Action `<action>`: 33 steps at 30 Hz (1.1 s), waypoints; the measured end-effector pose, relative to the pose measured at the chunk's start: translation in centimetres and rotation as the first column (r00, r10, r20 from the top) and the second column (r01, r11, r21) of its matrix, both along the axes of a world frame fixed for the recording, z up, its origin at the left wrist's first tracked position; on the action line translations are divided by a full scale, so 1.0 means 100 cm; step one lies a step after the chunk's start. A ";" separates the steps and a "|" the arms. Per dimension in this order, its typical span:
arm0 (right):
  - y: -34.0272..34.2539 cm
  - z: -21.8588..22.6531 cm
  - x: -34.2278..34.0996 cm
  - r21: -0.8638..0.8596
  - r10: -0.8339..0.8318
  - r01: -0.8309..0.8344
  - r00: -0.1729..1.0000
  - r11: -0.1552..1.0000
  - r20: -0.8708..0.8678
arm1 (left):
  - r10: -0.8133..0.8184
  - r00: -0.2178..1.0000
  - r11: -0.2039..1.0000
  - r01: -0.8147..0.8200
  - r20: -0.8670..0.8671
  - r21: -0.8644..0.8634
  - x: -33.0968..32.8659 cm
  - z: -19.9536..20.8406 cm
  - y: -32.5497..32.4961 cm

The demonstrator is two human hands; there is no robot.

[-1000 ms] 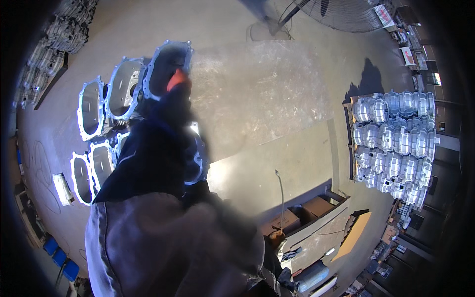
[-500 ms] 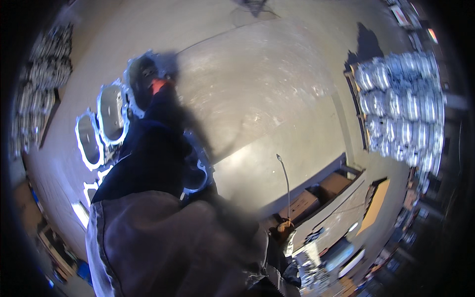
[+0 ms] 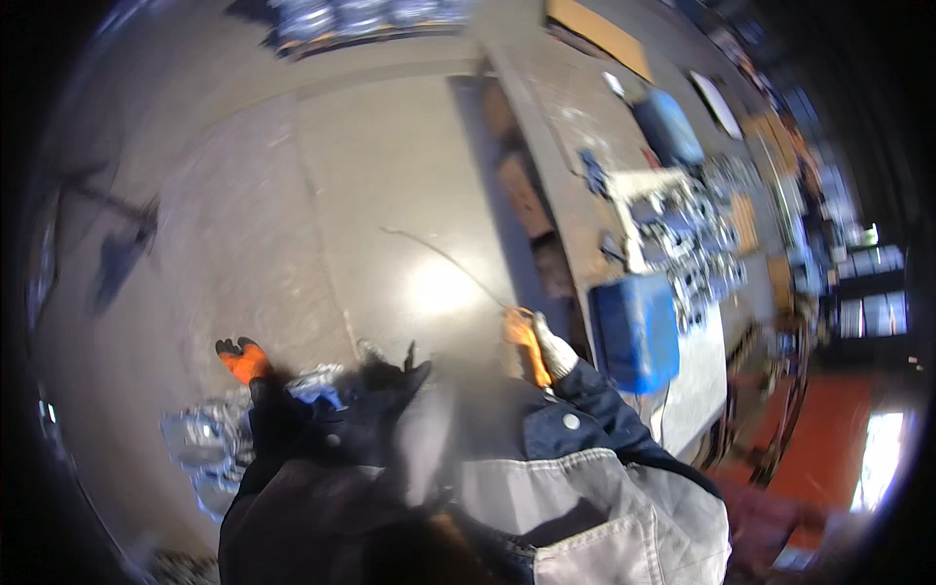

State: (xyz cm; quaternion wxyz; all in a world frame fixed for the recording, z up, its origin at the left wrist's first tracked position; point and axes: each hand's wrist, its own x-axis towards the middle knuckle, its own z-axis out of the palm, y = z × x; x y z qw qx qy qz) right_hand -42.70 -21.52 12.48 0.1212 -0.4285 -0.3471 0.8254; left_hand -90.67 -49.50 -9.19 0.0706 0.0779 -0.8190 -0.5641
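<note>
Floor [image 3: 292,224]: bare grey concrete, worn and glossy, with a bright glare patch just left of the workbench.
Workbench [image 3: 575,146]: long grey bench running down the right side, cluttered with blurred metal parts.
Blue bin [image 3: 634,331]: at the near end of the workbench.
Far wall: above the workbench's far end, blurred shiny parts stacked.
Light [image 3: 873,458]: bright daylight patch on reddish floor, right of the workbench.

Left hand [image 3: 244,359] in orange glove, arm stretched out and down, dark sleeve, fingers apparently spread. Right hand [image 3: 534,341] gloved orange and white, arm bent at side; grip unclear, motion blur.
</note>
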 end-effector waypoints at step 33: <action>-0.153 -0.178 0.416 -0.305 -0.830 0.928 -0.339 -0.216 -0.443 | -0.592 -0.802 -0.802 0.577 0.077 -0.155 0.907 0.080 0.613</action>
